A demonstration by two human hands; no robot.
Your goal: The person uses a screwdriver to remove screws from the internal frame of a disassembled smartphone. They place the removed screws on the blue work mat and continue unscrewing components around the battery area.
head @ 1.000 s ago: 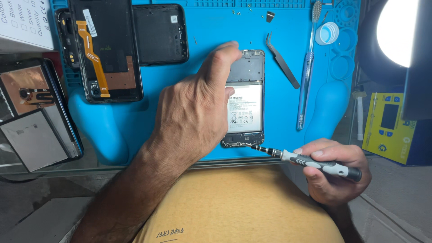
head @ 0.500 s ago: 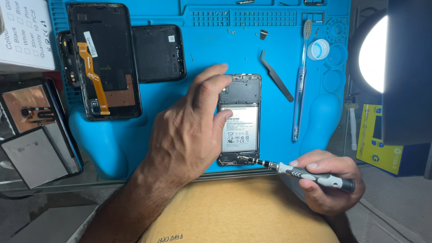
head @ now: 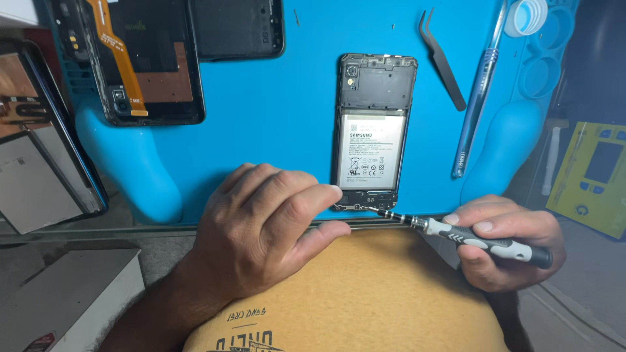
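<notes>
An opened phone [head: 375, 130] with its back off lies upright on the blue repair mat [head: 274, 117], battery showing. My right hand [head: 505, 241] grips a grey and black precision screwdriver [head: 469, 236], whose tip rests at the phone's bottom edge. My left hand [head: 267, 228] sits at the mat's near edge, fingers curled, with the index fingertip touching the phone's lower left corner. It holds nothing that I can see.
Another opened phone with an orange flex cable [head: 140, 58] and a black back cover [head: 238, 26] lie at the mat's upper left. Black tweezers [head: 443, 58], a blue toothbrush [head: 479, 98] and a tape roll [head: 529, 14] lie right. Phone parts [head: 39, 150] sit left, a yellow device [head: 596, 176] right.
My left hand has slid off the phone's body down to its lower left corner, uncovering the battery. The view has moved closer. The screwdriver tip stays at the phone's bottom edge.
</notes>
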